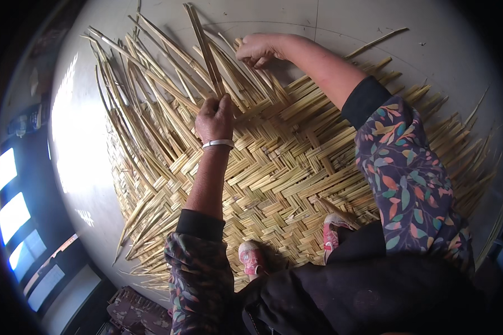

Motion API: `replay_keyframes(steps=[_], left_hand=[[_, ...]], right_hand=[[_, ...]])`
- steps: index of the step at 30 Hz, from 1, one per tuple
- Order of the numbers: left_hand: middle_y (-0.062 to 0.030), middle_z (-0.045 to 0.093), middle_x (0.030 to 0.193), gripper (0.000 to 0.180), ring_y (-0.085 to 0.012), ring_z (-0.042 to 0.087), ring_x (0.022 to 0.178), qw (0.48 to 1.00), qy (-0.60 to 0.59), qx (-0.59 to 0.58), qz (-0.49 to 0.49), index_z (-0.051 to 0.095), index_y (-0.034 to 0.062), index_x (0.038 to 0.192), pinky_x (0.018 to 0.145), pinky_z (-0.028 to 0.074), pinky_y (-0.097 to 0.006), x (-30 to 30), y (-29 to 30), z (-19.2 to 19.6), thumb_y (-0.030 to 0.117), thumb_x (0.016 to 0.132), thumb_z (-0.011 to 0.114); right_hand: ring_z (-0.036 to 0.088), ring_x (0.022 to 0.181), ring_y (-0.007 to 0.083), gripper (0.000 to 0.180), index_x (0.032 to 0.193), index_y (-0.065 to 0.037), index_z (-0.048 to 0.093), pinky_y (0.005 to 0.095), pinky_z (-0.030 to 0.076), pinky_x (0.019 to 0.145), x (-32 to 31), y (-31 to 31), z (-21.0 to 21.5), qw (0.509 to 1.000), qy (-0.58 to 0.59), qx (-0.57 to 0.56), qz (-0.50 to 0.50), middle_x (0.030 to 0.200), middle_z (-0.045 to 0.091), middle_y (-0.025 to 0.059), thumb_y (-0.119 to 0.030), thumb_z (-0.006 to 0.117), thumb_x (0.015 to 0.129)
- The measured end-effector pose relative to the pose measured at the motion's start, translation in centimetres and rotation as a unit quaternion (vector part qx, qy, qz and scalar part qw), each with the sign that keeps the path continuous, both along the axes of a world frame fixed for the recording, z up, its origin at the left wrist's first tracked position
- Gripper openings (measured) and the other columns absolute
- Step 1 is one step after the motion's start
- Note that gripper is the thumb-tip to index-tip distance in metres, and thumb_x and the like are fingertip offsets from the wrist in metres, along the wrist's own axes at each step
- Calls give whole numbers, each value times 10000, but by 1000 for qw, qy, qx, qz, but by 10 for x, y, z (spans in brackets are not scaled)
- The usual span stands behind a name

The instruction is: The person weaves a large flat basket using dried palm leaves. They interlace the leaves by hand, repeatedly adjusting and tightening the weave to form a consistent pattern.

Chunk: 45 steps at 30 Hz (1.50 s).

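Observation:
A large woven reed mat (262, 184) in a zigzag pattern spreads over the floor beneath me. My left hand (213, 118) is closed round the lower ends of a few flat reed strips (205, 50), which stick up and away from the weave. At the far edge my right hand (258, 50) is curled, its fingers pinched on reed strips by the mat's unwoven ends; exactly how many it grips is hidden. Between the two hands lie more loose strips (246, 84) running outward from the weave. A pale bangle (218, 143) circles my left wrist.
Long unwoven reed ends (145, 95) fan out at the far left, others (469, 151) at the right. One loose reed (377, 43) lies on the grey floor (363, 19). My pink shoes (252, 257) stand on the mat. Bright windows (14, 218) are at the left.

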<state>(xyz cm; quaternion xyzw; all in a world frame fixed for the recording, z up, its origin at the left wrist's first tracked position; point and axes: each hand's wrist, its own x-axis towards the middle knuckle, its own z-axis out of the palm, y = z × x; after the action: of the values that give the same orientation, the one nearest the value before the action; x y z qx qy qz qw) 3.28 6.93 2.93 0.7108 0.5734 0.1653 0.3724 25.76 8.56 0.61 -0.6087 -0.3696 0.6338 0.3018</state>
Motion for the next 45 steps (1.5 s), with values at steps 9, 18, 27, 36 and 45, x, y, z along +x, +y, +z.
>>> replay_keyframes(steps=[9, 18, 27, 36, 45], left_hand=[[-65, 615, 627, 296, -130, 571, 600, 998, -50, -44, 20, 636, 20, 770, 598, 455, -279, -6, 4, -11, 316, 767, 651], [-67, 619, 639, 306, -126, 579, 619, 993, -85, -62, 44, 648, 26, 798, 611, 456, -283, 1, 4, -28, 330, 775, 638], [-40, 628, 707, 320, -101, 557, 632, 976, -36, -188, -100, 659, 9, 873, 597, 446, -249, 2, 21, -31, 321, 804, 656], [-44, 636, 818, 214, -86, 568, 677, 962, -129, -233, -67, 642, 23, 985, 618, 485, -223, -4, 17, -43, 174, 834, 638], [-84, 625, 1021, 226, -232, 619, 895, 989, 67, 94, -97, 641, 93, 1029, 804, 490, -314, -12, -26, -32, 151, 814, 605]], right_hand=[[545, 536, 171, 254, 831, -7, 621, 343, 442, 484, -18, 2, -33, 999, -19, 16, -24, 664, 595, 82, -206, 730, 716], [618, 820, 133, 302, 1041, -19, 586, 268, 511, 735, -16, -34, -22, 975, 140, 61, -161, 929, 649, 68, -130, 685, 779], [580, 769, 108, 321, 1040, -77, 579, 254, 480, 692, -12, -47, -25, 941, 253, 85, -211, 904, 621, 17, -199, 713, 775], [634, 677, 114, 171, 1019, -51, 578, 205, 506, 489, -3, -108, -15, 949, 72, 33, -307, 890, 609, 55, -104, 588, 856], [649, 649, 155, 304, 1172, -122, 554, 302, 519, 640, 12, -127, 9, 969, -224, -42, -98, 770, 648, 75, -196, 472, 889]])
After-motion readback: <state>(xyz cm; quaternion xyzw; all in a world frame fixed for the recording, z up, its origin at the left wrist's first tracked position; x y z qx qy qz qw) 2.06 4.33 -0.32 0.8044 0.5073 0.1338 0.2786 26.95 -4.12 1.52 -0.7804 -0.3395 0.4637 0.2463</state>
